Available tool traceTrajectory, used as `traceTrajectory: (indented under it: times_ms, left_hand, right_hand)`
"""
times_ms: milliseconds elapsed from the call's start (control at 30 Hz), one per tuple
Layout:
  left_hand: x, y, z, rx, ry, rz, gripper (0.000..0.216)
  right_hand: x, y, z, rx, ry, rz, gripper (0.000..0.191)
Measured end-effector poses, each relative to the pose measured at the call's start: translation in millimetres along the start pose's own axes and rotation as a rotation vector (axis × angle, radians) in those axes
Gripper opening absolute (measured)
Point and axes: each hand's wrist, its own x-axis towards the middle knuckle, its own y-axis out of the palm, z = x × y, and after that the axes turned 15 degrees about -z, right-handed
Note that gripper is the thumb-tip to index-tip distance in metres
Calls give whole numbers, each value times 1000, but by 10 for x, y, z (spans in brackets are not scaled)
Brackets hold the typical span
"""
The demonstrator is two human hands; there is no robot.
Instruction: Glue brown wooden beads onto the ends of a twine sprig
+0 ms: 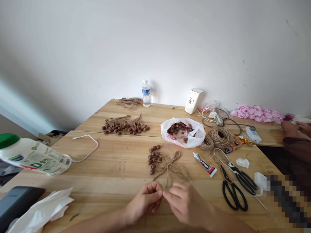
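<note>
Left hand (149, 198) and right hand (182, 199) meet at the fingertips; grip narrow on both sides, pinched. Cannot tell whether a strand or anything else sits between. Knotted twine bundle (168, 164), looped at its top, lies just beyond the grip; brown balls (150, 154) are gathered at its left side. Progress, as judged: loop and knot made, several strands on the right side look bare. Beyond and left of the grip, ball-ended twine clusters (133, 127) look complete; farther back, bare twine lengths (128, 103) look unused. Beyond and right, a white plastic bag (200, 137) contains more balls. Right of the grip: glue tube (206, 165), black scissors (228, 181), twine balls (216, 143). Surface: pale wooden worktop (114, 186), lightly marked. Room: plain whitish wall (155, 42) behind; another person's sleeve (295, 147) far right.
</note>
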Motion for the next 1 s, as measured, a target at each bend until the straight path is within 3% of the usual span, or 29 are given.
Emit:
traceTrajectory:
  times_ms: [267, 500, 600, 733, 833, 933, 1000]
  left_hand:
    - [24, -68, -44, -12, 217, 39, 25]
    - [73, -14, -57, -207, 131, 90, 22]
    - [80, -26, -38, -210, 136, 91, 27]
    - [59, -66, -45, -44, 186, 95, 36]
    - [22, -68, -94, 148, 222, 102, 30]
    - [10, -53, -136, 225, 286, 82, 20]
    - [26, -50, -134, 218, 283, 51, 17]
  right_hand:
    - [9, -31, -97, 338, 355, -176, 25]
    - [-23, 1, -208, 856, 831, -158, 22]
    - [-50, 63, -258, 1083, 967, -155, 26]
    - [-46, 92, -295, 1236, 1017, -155, 28]
    - [-34, 103, -280, 1263, 1018, -124, 30]
    - [-32, 119, -237, 1157, 955, -64, 30]
    - [-32, 124, -203, 977, 830, -66, 28]
